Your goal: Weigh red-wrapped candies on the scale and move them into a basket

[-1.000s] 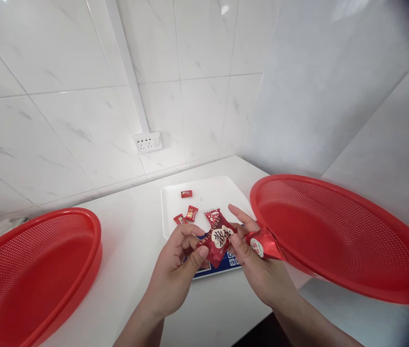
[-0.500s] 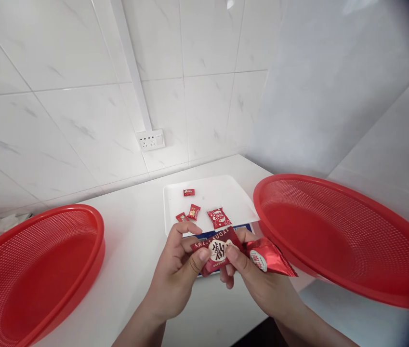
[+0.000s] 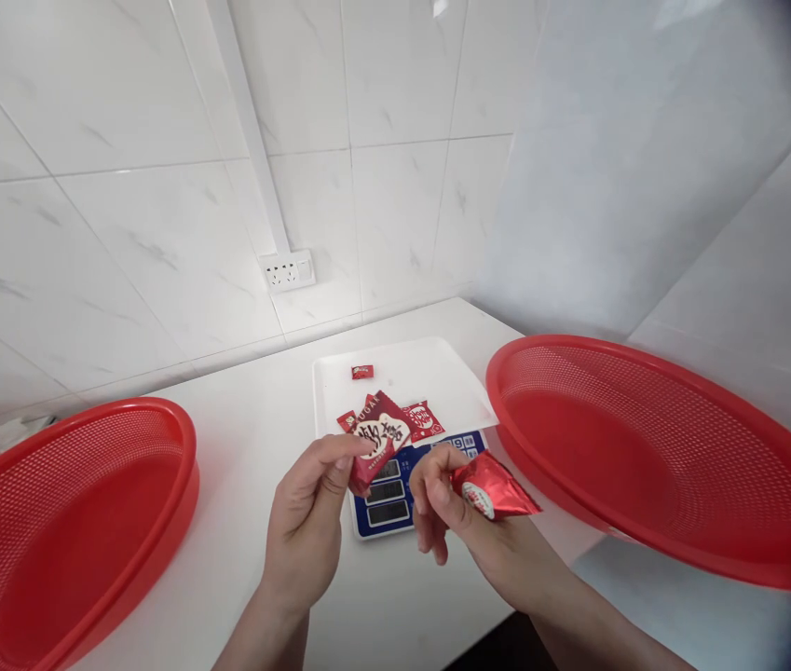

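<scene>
My left hand (image 3: 307, 527) pinches a dark red candy packet (image 3: 382, 436) with white lettering by its lower left corner, above the scale. A shiny red foil candy packet (image 3: 499, 486) with a pale oval label is held in my right hand (image 3: 455, 503), between thumb and forefinger. Beneath both hands lies a digital scale with a blue display panel (image 3: 385, 527) and a white weighing tray (image 3: 429, 363). On the tray rest a small red candy (image 3: 362, 372) at the back and a square red packet (image 3: 427, 421); other small packets are partly hidden behind the left hand's packet.
Large red perforated baskets stand on both sides, one basket (image 3: 192, 466) at left and one basket (image 3: 499, 349) at right. Behind the white table (image 3: 248, 391) rises a tiled wall with a power socket (image 3: 288, 270). Something white and crumpled (image 3: 10, 433) lies behind the left basket.
My hands have moved apart. The dark red packet, earlier between both hands, is now in my left hand alone and tilted. The scale's display panel has come into view.
</scene>
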A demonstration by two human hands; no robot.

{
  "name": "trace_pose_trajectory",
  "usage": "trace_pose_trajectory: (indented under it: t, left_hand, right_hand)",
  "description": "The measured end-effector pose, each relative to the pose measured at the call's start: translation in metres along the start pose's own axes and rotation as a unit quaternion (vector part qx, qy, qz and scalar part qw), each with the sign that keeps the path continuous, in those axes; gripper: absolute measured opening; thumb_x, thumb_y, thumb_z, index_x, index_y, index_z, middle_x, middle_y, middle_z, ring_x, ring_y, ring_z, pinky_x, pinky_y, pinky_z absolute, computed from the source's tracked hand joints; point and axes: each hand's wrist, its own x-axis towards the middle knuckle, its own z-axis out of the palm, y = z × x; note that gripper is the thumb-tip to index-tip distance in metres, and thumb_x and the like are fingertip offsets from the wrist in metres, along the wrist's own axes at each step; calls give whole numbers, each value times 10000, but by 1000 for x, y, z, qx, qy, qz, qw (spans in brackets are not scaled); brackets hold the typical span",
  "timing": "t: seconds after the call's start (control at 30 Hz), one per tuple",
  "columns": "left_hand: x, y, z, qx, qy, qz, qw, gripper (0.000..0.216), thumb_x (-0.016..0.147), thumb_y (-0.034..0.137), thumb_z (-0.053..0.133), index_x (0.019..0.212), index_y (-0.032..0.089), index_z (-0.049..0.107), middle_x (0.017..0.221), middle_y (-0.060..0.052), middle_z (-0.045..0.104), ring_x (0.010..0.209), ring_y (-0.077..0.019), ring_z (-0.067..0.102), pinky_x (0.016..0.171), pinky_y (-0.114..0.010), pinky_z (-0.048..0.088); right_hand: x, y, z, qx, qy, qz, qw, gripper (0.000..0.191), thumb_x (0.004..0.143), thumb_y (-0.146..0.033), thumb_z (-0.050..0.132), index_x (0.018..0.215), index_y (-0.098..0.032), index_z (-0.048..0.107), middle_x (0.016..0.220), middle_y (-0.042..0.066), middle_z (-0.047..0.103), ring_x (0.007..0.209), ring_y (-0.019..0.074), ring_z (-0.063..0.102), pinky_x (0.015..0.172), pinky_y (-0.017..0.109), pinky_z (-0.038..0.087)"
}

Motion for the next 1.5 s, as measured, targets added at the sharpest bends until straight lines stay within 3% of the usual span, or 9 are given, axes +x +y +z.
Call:
trace_pose_trajectory:
  t: [0.17,0.37,0.5,0.63,0.77,0.9,1.07,1.27,1.5]
  left_hand:
    - [-1,5,6,126,-95,23,987,231,927,240,409,975,245,635,876,-26,619,798,-146,567,718,-256,441]
    - [-3,7,15,102,-220,-12,970,181,873,323,518,930,218,654,813,-25,625,751,-149,564,673,-246,435]
    - [-4,6,13,107,-146,-11,983,210,883,313,500,751,205,623,677,-1,553,639,-128,519,597,-248,406]
    - [-3,6,11,100,-22,-13,995,228,892,328,481,715,212,568,644,24,514,556,-110,490,560,-256,397]
    - [-2,8,7,98,-33,-16,994,240,887,345,483,706,209,561,658,4,532,605,-133,483,576,-269,391]
    - [-4,8,6,72,-62,-25,995,235,881,338,498,698,202,554,685,-9,549,603,-131,474,580,-271,390]
    - [-8,5,4,137,-42,91,985,119,887,228,505,808,217,594,676,19,532,586,-99,474,534,-214,386]
    - [-11,7,2,272,-1,239,932,79,856,147,537,897,204,572,678,27,493,561,-78,438,471,-169,353]
    - [-2,3,-2,272,-24,251,929,202,860,76,494,985,210,578,794,-5,563,657,-84,542,541,-157,437]
  right_hand:
    - [0,-1,1,102,-158,123,974,356,798,-490,594,681,-175,476,569,-42,515,444,73,518,370,156,378]
    - [2,3,13,110,-267,271,918,415,721,-434,610,450,-176,431,398,-73,423,259,11,339,224,98,252]
    - [1,6,11,116,-255,223,934,430,733,-534,605,552,-159,498,451,-60,453,316,29,406,269,99,331]
    - [-6,4,8,23,-172,105,979,440,817,-587,506,869,-155,570,764,15,537,546,78,537,416,163,442]
    - [-13,-2,8,-94,-48,20,994,370,933,-467,385,872,-167,592,803,41,566,667,110,540,546,218,454]
    - [-13,-8,7,-109,-21,3,994,398,928,-467,394,771,-162,596,694,35,581,600,117,540,528,235,445]
    - [-11,-12,7,-165,-5,-34,986,391,935,-435,383,741,-164,588,659,31,583,560,115,529,504,229,448]
    - [-5,-13,3,-290,23,-91,952,374,940,-393,382,717,-180,593,623,19,576,572,124,528,518,238,423]
    - [1,-13,-17,-5,-73,39,997,493,793,-602,549,1108,-230,620,835,55,639,546,108,561,418,204,400]
